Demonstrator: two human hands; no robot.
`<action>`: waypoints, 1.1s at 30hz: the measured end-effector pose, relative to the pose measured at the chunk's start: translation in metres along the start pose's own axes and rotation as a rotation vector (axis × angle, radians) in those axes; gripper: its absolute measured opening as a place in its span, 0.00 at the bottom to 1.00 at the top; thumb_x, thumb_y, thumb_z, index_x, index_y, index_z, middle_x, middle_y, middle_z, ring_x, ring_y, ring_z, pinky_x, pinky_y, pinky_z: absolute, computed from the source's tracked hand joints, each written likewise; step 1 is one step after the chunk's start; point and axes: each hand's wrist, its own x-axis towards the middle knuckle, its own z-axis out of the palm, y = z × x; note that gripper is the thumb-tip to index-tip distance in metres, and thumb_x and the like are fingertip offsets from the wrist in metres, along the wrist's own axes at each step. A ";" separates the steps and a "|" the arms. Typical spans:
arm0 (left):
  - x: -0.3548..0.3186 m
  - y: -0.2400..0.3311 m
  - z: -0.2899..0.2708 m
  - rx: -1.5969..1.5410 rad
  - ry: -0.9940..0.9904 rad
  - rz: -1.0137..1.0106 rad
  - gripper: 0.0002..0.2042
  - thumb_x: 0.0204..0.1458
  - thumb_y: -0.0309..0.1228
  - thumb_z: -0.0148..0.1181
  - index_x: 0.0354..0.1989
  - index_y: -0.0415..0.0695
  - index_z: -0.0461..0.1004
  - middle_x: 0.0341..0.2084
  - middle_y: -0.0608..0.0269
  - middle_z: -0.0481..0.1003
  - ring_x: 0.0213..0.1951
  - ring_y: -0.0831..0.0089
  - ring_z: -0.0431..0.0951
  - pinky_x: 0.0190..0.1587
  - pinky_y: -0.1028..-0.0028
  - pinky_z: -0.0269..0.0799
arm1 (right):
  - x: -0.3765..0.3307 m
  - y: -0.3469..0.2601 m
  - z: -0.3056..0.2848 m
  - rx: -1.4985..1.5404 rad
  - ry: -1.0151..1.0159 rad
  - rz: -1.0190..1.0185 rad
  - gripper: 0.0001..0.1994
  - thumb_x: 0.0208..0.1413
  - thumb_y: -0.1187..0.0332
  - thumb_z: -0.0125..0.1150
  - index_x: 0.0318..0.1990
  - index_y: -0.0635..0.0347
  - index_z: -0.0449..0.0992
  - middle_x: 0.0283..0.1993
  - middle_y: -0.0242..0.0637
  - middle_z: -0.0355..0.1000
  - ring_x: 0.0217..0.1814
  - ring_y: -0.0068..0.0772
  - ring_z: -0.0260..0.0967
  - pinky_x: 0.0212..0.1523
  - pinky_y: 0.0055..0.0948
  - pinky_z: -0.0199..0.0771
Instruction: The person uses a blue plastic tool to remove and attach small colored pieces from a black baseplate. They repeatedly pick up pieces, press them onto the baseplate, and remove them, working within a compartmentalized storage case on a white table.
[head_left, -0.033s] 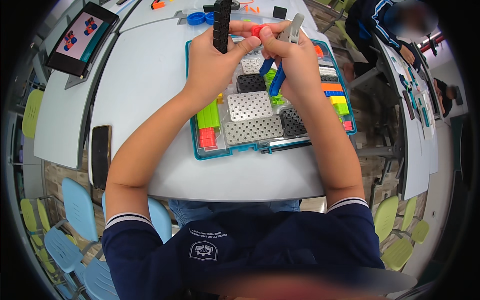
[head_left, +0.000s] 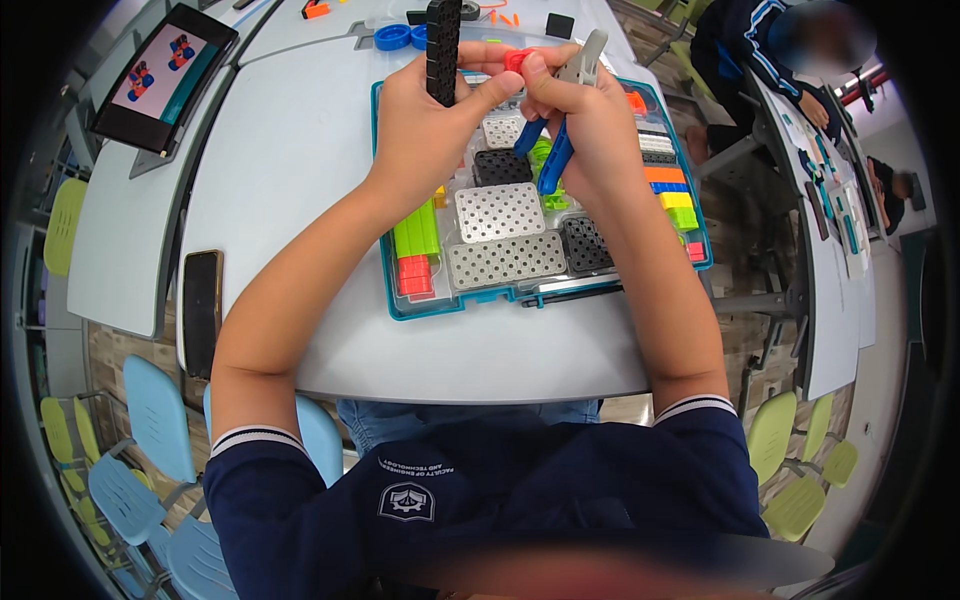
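Observation:
My left hand is closed around a black ridged piece, which looks like a tyre seen edge-on and stands upright. Its thumb and fingers also reach to a small red plastic piece between the two hands. My right hand pinches that red piece with thumb and finger. The same hand has a plier-like tool with blue handles and a grey head tucked in its grip. Both hands are above a teal-rimmed parts case. The fingers hide part of the red piece.
The case holds grey perforated plates, black plates and green beams. Blue rings lie beyond it. A phone lies left, and a tablet stands far left. A person sits at another table, right.
The blue handles of the tool have tilted very slightly to the left in my right hand. Nothing else has visibly moved.

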 end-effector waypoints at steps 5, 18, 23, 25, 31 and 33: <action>0.007 0.004 -0.003 -0.002 -0.018 -0.001 0.16 0.54 0.37 0.71 0.47 0.42 0.81 0.15 0.78 0.66 0.15 0.90 0.62 0.19 0.82 0.53 | 0.012 0.003 -0.002 0.171 -0.107 0.108 0.06 0.60 0.69 0.66 0.37 0.61 0.75 0.25 0.28 0.67 0.27 0.20 0.61 0.34 0.25 0.64; 0.022 -0.005 -0.021 -0.145 -0.075 -0.078 0.17 0.62 0.37 0.62 0.54 0.39 0.75 0.24 0.75 0.70 0.18 0.90 0.56 0.20 0.84 0.47 | 0.012 -0.013 -0.010 -1.038 -0.086 -0.487 0.09 0.58 0.67 0.68 0.39 0.61 0.76 0.30 0.33 0.69 0.31 0.30 0.67 0.36 0.30 0.65; 0.027 0.003 -0.032 -0.222 -0.281 -0.127 0.14 0.64 0.35 0.59 0.50 0.39 0.72 0.33 0.67 0.75 0.18 0.90 0.57 0.19 0.85 0.49 | 0.018 -0.032 -0.022 -1.542 -0.025 -0.934 0.11 0.49 0.67 0.71 0.39 0.59 0.78 0.32 0.40 0.72 0.38 0.44 0.72 0.40 0.41 0.69; 0.029 0.004 -0.034 -0.257 -0.329 -0.125 0.13 0.64 0.34 0.59 0.50 0.39 0.72 0.34 0.65 0.76 0.18 0.90 0.57 0.19 0.86 0.50 | 0.016 -0.037 -0.024 -1.650 0.006 -0.952 0.11 0.48 0.67 0.71 0.38 0.58 0.78 0.33 0.39 0.73 0.41 0.46 0.73 0.42 0.44 0.69; 0.027 0.004 -0.033 -0.276 -0.437 -0.163 0.11 0.62 0.37 0.62 0.46 0.43 0.75 0.32 0.60 0.81 0.17 0.88 0.56 0.21 0.83 0.53 | 0.006 -0.042 -0.012 -1.732 0.063 -0.983 0.12 0.45 0.68 0.71 0.37 0.56 0.76 0.31 0.36 0.72 0.40 0.42 0.72 0.42 0.41 0.69; 0.027 0.004 -0.033 -0.272 -0.446 -0.155 0.12 0.62 0.37 0.62 0.46 0.43 0.75 0.32 0.59 0.82 0.17 0.88 0.56 0.20 0.83 0.54 | 0.000 -0.047 -0.009 -1.845 0.018 -1.007 0.11 0.45 0.70 0.68 0.37 0.58 0.76 0.31 0.35 0.69 0.40 0.36 0.69 0.44 0.37 0.66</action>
